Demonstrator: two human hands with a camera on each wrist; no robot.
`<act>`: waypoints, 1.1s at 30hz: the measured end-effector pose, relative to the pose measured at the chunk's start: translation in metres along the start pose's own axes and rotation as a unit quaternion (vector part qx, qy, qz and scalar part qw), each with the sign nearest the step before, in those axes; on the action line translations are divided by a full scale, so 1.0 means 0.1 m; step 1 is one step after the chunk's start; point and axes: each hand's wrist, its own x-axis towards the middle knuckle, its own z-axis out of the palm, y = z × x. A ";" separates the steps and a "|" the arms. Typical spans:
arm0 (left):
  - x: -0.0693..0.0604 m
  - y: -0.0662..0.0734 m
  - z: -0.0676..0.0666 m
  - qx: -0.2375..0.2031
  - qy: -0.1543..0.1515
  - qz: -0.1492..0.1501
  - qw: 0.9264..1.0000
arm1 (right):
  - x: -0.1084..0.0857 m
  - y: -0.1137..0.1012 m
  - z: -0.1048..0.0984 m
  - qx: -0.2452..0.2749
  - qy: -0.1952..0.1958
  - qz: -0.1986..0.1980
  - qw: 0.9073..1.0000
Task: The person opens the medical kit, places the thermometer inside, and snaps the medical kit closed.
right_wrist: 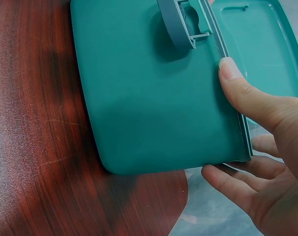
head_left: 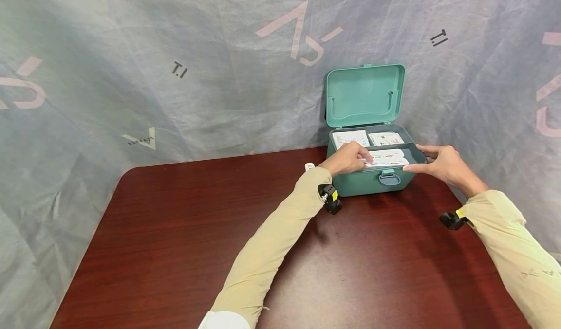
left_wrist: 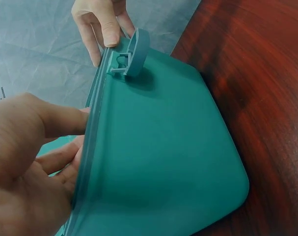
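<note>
A green first-aid-style box (head_left: 368, 185) stands on the table with its lid (head_left: 365, 95) raised. Inside its front compartment lie long white packs (head_left: 387, 162) with small coloured print. My left hand (head_left: 346, 158) reaches over the front rim, thumb and fingers at the left end of these packs. The box wall hides its fingertips in the left wrist view, so whether they pinch a pack is unclear. At the right front corner, my right hand (head_left: 447, 163) holds the box, thumb (right_wrist: 237, 81) on the front rim and fingers around the side.
The rear compartment has a white printed box (head_left: 350, 138) and white packets (head_left: 385, 139). A latch loop (head_left: 389, 179) hangs at the front. Behind the dark red table (head_left: 197, 231) hangs a grey cloth (head_left: 219, 76). A small white piece (head_left: 309, 166) shows beside the left wrist.
</note>
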 end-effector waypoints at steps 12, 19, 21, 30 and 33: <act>0.02 0.03 -0.02 0.022 -0.002 0.000 1.000 | 0.02 -0.03 0.01 0.005 0.002 -0.001 1.000; 0.01 0.06 0.00 0.029 0.009 -0.012 0.999 | 0.02 -0.04 0.01 0.010 0.005 -0.003 1.000; 0.01 0.06 0.01 0.029 0.013 -0.017 0.999 | 0.02 -0.04 0.01 0.012 0.004 -0.002 1.000; 0.01 0.04 0.04 0.017 0.030 -0.013 0.999 | 0.02 -0.02 0.00 0.011 -0.001 -0.001 1.000; 0.00 0.04 0.02 0.003 0.039 -0.013 0.999 | 0.01 -0.02 -0.01 0.010 -0.004 0.003 1.000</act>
